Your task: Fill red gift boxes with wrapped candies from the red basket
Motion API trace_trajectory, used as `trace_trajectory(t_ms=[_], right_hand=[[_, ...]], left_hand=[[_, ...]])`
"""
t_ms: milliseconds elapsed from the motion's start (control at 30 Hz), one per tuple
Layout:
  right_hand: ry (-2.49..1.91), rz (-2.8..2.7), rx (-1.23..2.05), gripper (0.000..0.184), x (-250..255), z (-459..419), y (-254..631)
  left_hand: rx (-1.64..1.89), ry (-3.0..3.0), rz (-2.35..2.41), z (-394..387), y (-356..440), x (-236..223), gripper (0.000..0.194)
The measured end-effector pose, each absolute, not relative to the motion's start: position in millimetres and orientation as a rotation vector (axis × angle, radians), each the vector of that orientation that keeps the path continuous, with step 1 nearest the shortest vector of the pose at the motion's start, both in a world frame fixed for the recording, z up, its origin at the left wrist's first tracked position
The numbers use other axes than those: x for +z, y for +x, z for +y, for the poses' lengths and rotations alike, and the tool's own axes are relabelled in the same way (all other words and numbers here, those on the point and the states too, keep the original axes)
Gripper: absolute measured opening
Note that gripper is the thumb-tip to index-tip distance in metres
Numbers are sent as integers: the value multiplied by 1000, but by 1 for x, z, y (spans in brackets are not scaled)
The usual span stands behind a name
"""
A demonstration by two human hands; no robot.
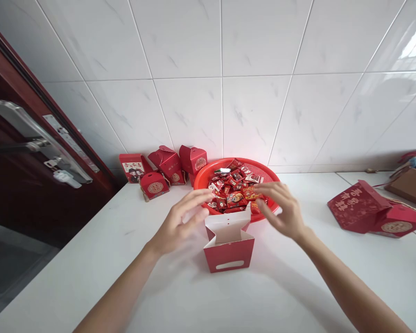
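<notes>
An open red paper gift box (229,252) stands on the white counter (280,286) right in front of me, its flaps up and its white inside showing. My left hand (182,219) hovers just left of the box with fingers spread, holding nothing. My right hand (280,208) hovers to the box's upper right, fingers apart and slightly curled, over the front edge of a round red basket (203,173). The basket is heaped with several red-wrapped candies (234,187).
Closed red gift boxes (166,169) stand against the tiled wall at the back left. More red boxes (374,210) lie on their sides at the right, with a brown cardboard box (411,185) behind them. A dark red door with a metal handle (34,138) borders the counter's left.
</notes>
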State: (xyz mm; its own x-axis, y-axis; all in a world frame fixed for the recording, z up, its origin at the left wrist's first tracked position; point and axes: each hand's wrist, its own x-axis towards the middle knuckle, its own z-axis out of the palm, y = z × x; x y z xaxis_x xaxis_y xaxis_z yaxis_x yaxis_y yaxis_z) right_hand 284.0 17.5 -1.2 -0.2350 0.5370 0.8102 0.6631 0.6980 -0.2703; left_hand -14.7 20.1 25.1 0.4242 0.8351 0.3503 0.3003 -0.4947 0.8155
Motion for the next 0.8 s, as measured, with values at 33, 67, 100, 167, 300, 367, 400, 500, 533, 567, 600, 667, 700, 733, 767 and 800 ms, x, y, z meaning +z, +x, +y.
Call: trace_trajectory(t_ms=[33,67,100,167,300,367,400,500,533,567,600,667,700,733,767,800], right_hand=[[-1084,-1906,-68,18,2,31,292],[-1292,-1909,21,20,5,44,298],[-1564,-1937,124,25,7,57,303],[-1892,-2030,274,35,8,80,307],[-2018,-2158,395,67,-1,111,293],[-2053,-2203,421,62,-8,119,285],[-2055,-2222,428,56,-11,121,282],[-2017,-2247,435,40,-17,123,283],[-1998,-2238,435,38,-18,123,285],[-1977,-2220,437,37,-19,123,288],[-1954,-2198,441,38,-20,123,292],[-1894,-2145,462,37,-22,123,297],[-1855,-2118,479,35,-23,124,299],[-1811,-2092,500,32,-24,124,300],[-1765,-2065,524,29,-24,125,301],[-1720,-2036,548,26,-25,126,301]], left_hand=[[1049,1947,969,28,-16,26,40],[1064,1901,992,38,-15,26,42],[1062,1879,1025,49,-14,26,42],[986,1906,1085,75,-6,24,43],[689,2125,1304,127,20,19,43],[467,2202,1408,152,32,16,45],[411,2213,1426,163,37,14,43],[266,2222,1488,194,49,7,35],[223,2217,1511,202,52,5,32],[183,2208,1531,210,55,3,27],[150,2197,1544,218,59,1,25],[110,2172,1558,228,65,-3,32],[104,2161,1559,232,67,-5,39],[107,2152,1558,235,69,-8,48],[115,2143,1555,237,70,-10,58],[126,2134,1552,238,71,-13,69]])
